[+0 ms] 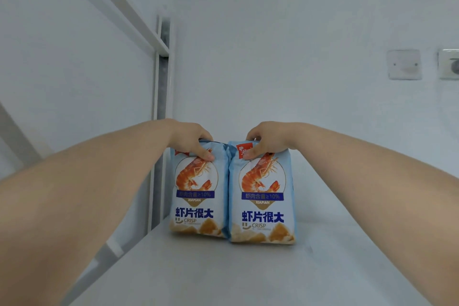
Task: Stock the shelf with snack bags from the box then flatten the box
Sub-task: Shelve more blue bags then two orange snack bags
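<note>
**Mia:** What are the hands doing?

**Ben:** The left hand (pixel 192 140) is pinching the top of the left snack bag (pixel 197 191). The thumb is on the front and the other fingers go over the top edge. The right hand (pixel 267 140) is pinching the top of the right snack bag (pixel 263 196) the same way.

**Mia:** Where are the bags?

**Ben:** Both stand up straight on the white shelf (pixel 248 276), toward the back of it. They are side by side and they touch each other. The fronts face us.

**Mia:** What is on the bags?

**Ben:** They are light blue. Each one has a big orange shrimp, blue writing, and the word CRISP near the bottom.

**Mia:** What else is there?

**Ben:** A white post (pixel 159 131) of the shelf frame stands just left of the left bag. A white wall (pixel 298 45) is behind the bags. On the wall, far to the right, are a blank white plate (pixel 404 64) and a socket (pixel 450 64).

**Mia:** Can you see the box?

**Ben:** No, I cannot.
</note>
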